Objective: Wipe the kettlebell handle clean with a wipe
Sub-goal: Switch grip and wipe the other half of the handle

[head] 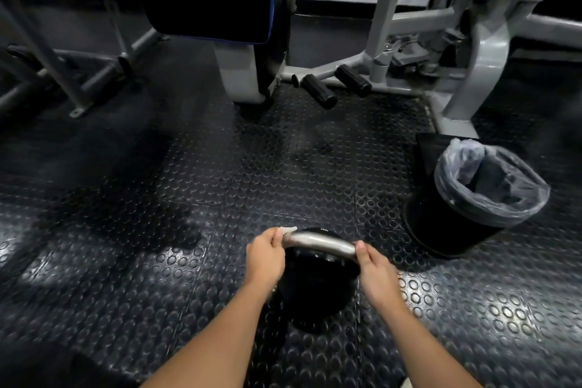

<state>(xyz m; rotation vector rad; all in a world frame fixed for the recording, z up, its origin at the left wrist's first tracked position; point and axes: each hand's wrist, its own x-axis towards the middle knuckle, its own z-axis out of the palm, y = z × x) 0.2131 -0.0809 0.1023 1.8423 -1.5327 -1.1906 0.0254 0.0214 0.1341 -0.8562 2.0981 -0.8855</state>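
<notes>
Covering a gym, studded rubber floor [283, 167] under kettlebell [318, 287], bin [466, 217] nearby.

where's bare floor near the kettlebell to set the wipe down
Open rubber floor lies beyond the kettlebell, between it and the machine's foot pegs, and also left of the left hand. The right is tighter: the lined bin stands close beyond the right hand.

The black kettlebell [318, 287] stood upright, its bare steel handle [318, 244] level on top; a white wipe [287, 229] was bunched at the handle's left end.
</notes>
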